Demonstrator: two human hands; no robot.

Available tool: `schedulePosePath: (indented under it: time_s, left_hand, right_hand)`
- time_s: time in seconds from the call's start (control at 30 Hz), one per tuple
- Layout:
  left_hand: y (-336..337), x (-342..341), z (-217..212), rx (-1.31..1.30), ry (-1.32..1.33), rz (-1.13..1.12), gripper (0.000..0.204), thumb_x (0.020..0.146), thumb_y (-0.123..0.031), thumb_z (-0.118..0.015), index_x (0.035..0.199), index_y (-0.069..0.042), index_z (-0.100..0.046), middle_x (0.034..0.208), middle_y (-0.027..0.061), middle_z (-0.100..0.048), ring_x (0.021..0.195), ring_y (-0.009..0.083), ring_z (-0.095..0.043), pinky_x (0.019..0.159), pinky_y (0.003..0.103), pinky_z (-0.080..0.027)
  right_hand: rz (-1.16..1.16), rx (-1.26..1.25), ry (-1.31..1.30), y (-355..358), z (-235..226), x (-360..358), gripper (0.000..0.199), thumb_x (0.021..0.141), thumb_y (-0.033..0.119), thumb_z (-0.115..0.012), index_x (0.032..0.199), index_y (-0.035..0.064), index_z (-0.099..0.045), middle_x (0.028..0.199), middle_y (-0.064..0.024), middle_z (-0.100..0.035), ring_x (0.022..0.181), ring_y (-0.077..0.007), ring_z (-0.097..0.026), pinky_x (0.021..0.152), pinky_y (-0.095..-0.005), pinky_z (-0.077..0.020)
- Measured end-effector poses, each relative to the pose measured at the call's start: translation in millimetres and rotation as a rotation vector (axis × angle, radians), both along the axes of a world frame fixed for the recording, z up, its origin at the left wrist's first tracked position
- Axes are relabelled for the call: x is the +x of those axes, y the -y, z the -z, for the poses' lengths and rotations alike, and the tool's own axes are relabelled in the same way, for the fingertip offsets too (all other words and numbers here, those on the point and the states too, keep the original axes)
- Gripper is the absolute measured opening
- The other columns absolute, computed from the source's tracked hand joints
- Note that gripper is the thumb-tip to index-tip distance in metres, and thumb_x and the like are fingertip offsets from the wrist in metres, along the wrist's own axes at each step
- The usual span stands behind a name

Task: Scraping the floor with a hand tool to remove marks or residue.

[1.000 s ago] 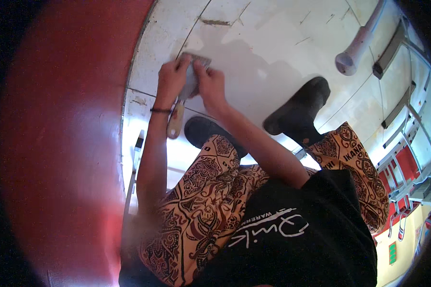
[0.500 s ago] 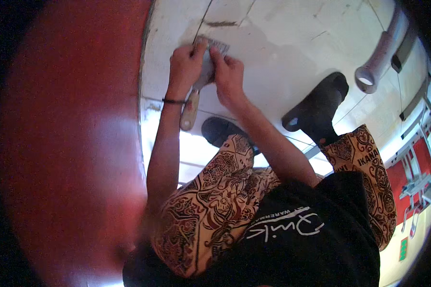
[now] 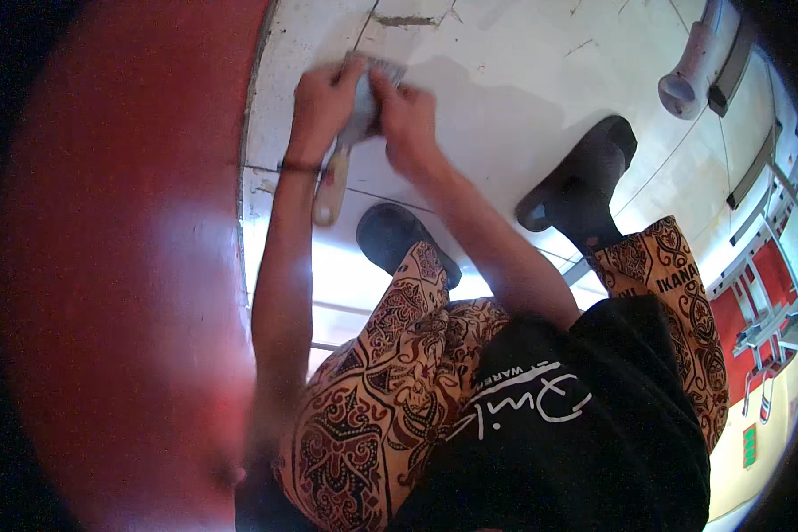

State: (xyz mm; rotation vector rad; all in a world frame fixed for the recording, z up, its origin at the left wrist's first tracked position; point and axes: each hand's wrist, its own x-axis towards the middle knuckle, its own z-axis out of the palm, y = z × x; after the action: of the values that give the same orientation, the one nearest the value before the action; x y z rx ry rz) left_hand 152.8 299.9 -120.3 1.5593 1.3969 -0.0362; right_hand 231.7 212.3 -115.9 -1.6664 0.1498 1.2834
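Both my hands clamp the scraper: left hand (image 3: 321, 102) and right hand (image 3: 405, 115) on the blade (image 3: 371, 84), risk slipping off the white floor (image 3: 505, 80) crack

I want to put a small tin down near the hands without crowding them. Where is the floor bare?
Bare white floor lies right of the right hand, up to the white pipe and above the right shoe. It is crowded at the red wall, where the left hand, the wooden-handled scraper and the left shoe sit close together.
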Motion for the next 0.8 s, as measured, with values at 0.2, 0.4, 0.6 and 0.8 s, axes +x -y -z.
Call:
schedulePosePath:
  time_s: [0.2,0.4,0.6,0.8]
  left_hand:
    - [-25.6,43.7,10.5,0.021,0.026,0.045,0.053,0.085,-0.047,-0.054,0.079,0.005,-0.064,0.074,0.0272,-0.061,0.075,0.0416,-0.063,0.067,0.045,-0.046]
    - [14.5,16.5,-10.7,-0.142,-0.091,0.035,0.053,0.085,-0.047,-0.053,0.081,0.004,-0.066,0.077,0.0282,-0.061,0.081,0.0441,-0.062,0.071,0.046,-0.047]
    - [-15.8,22.0,11.5,-0.091,-0.097,0.104,0.054,0.085,-0.048,-0.053,0.081,0.004,-0.066,0.074,0.0279,-0.062,0.080,0.0426,-0.063,0.071,0.045,-0.047]
    - [-42.2,57.8,18.9,0.003,-0.136,0.061,0.060,0.083,-0.048,-0.054,0.076,0.010,-0.064,0.076,0.0319,-0.061,0.082,0.0420,-0.063,0.075,0.046,-0.048]
  right_hand:
    - [0.118,0.080,-0.002,-26.7,9.0,39.5,0.033,0.089,0.024,-0.058,0.085,-0.0089,-0.061,0.074,-0.0108,-0.061,0.058,-0.0193,-0.060,0.045,-0.0353,-0.0527]
    - [0.040,-0.161,-0.131,11.9,-24.1,16.3,0.034,0.089,0.025,-0.058,0.082,-0.0082,-0.060,0.073,-0.0098,-0.061,0.058,-0.0171,-0.058,0.046,-0.0343,-0.0506]
    - [0.209,0.010,-0.193,-15.9,-5.4,20.5,0.028,0.088,0.022,-0.059,0.084,-0.0053,-0.061,0.074,-0.0096,-0.061,0.060,-0.0179,-0.059,0.044,-0.0334,-0.0479]
    - [0.146,-0.023,-0.036,-42.7,-1.1,47.7,0.032,0.087,0.026,-0.060,0.085,-0.0050,-0.061,0.073,-0.0077,-0.059,0.059,-0.0166,-0.056,0.044,-0.0314,-0.0465]
